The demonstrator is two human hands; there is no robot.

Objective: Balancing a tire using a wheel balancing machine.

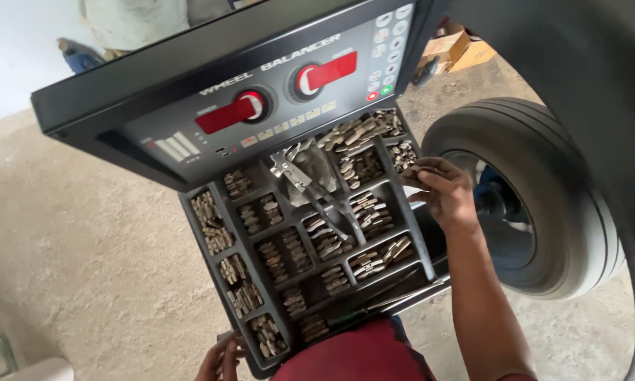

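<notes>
Right hand point(441, 189) curled at the far right edge of the compartment tray point(219, 204), fingertips pinched on a small wheel weight point(410, 171) just beside the far-right compartment of weights point(402, 154). Left hand point(222, 358) loosely open at the near left corner of the tray, fingers resting against its rim, holding nothing visible. Risk, as a judgement: pinched weight small and held only by fingertips over the gap between tray and tyre point(536, 190), so a slip likely to send it down to the concrete floor point(85, 247) or against the wheel. Also possible: sleeve or wrist brushing the heaped far compartment and spilling pieces into the neighbouring one, mixing sizes. Pliers-like weight tool point(310, 187) lying diagonally across the middle dividers, handles toward the near side, loose enough to be knocked if the tray is jolted from the left corner. Counts: one tray, roughly fifteen compartments filled with weights, too many pieces to number; one tool; one tyre at right; two red readouts point(229, 116) on the control panel point(261, 92) at the far side; two hands.
</notes>
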